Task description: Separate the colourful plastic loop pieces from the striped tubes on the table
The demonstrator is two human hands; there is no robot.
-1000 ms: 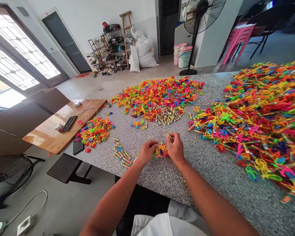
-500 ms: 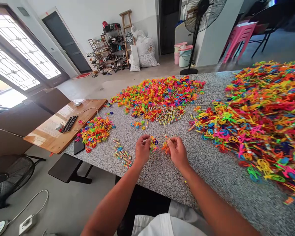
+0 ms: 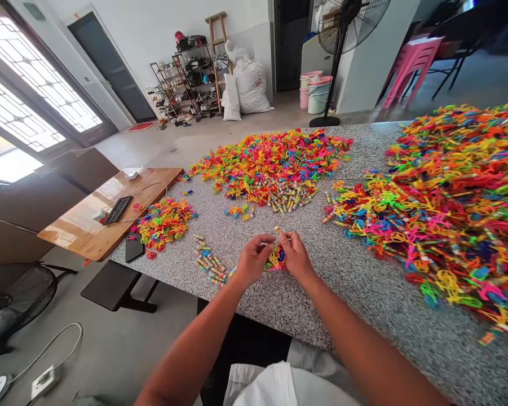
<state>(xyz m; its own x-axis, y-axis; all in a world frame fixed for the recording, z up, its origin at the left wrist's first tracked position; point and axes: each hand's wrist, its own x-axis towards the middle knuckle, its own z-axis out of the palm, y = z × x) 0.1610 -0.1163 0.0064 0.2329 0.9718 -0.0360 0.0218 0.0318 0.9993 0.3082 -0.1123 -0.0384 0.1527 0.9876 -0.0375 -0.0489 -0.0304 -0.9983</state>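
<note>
Head view, left hand (image 3: 254, 260): fingers pinch bundle (image 3: 275, 260).
Right hand (image 3: 295, 255): fingers grip small tube (image 3: 277, 230), long axis pointing far-left.

A small cluster of bright plastic toy pieces (image 3: 274, 260), yellow, pink and blue, sits between both hands just above the speckled tabletop; one small striped tube (image 3: 278, 230) protrudes upward.

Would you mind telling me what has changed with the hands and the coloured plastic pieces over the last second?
Half a second ago the left hand and right hand were apart, each holding its own small coloured pieces. They have since come together again over one bunch of coloured plastic pieces, both gripping it. The large heaps, the row of small tubes and the speckled table stayed as they were.
</note>
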